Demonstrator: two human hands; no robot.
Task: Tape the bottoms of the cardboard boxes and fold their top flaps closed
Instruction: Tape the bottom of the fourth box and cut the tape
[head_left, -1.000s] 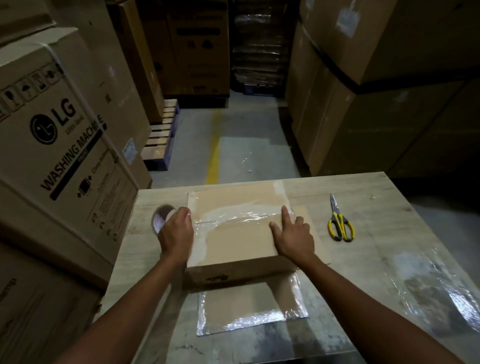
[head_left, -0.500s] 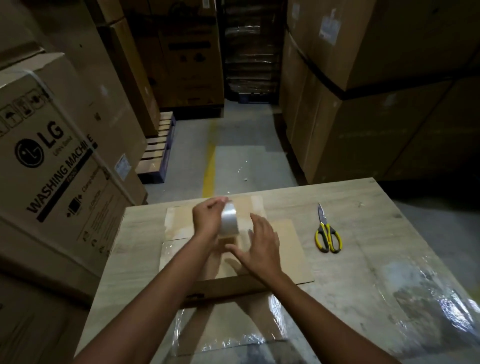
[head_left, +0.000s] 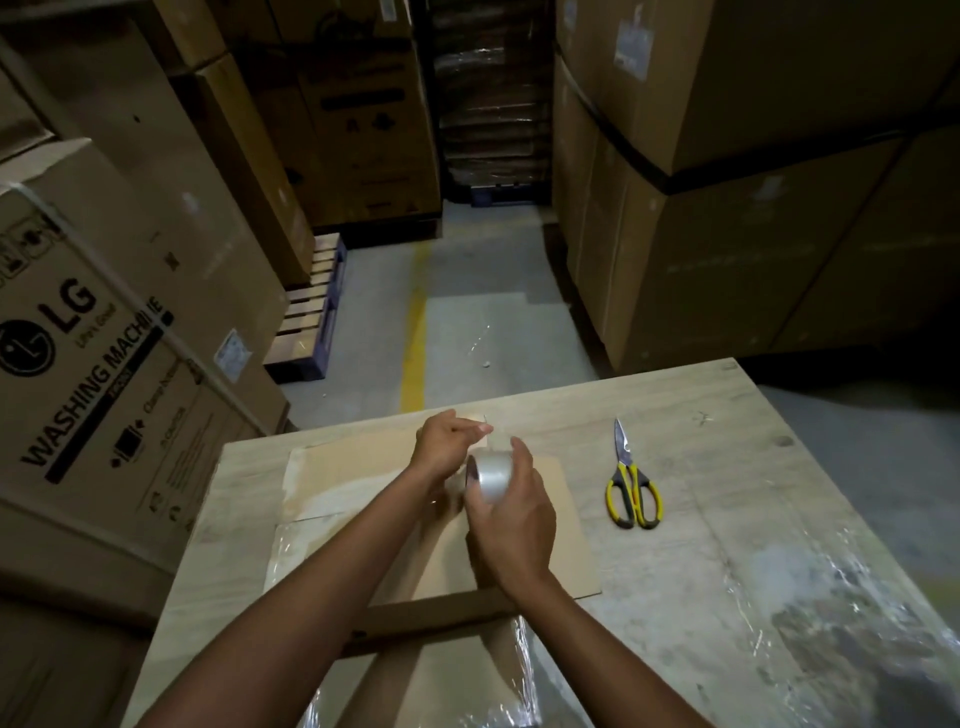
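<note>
A flat brown cardboard box (head_left: 566, 519) lies on the wooden table (head_left: 737, 467), its upper face partly covered with shiny clear tape. Above the box my right hand (head_left: 511, 530) grips a roll of clear tape (head_left: 491, 478). My left hand (head_left: 447, 447), just beyond the roll, pinches the loose end of the tape between thumb and fingertips. Both forearms cross over the box and hide its middle.
Yellow-handled scissors (head_left: 631, 486) lie on the table right of the box. Clear plastic film (head_left: 852, 639) covers the table's near right part. A washing machine carton (head_left: 98, 374) stands close on the left. Big cartons flank a floor aisle with a yellow line (head_left: 415, 338) and a pallet (head_left: 311, 312).
The tape roll has passed from my left hand to my right. My left hand now pinches the tape's end, and both hands are raised over the box's middle.
</note>
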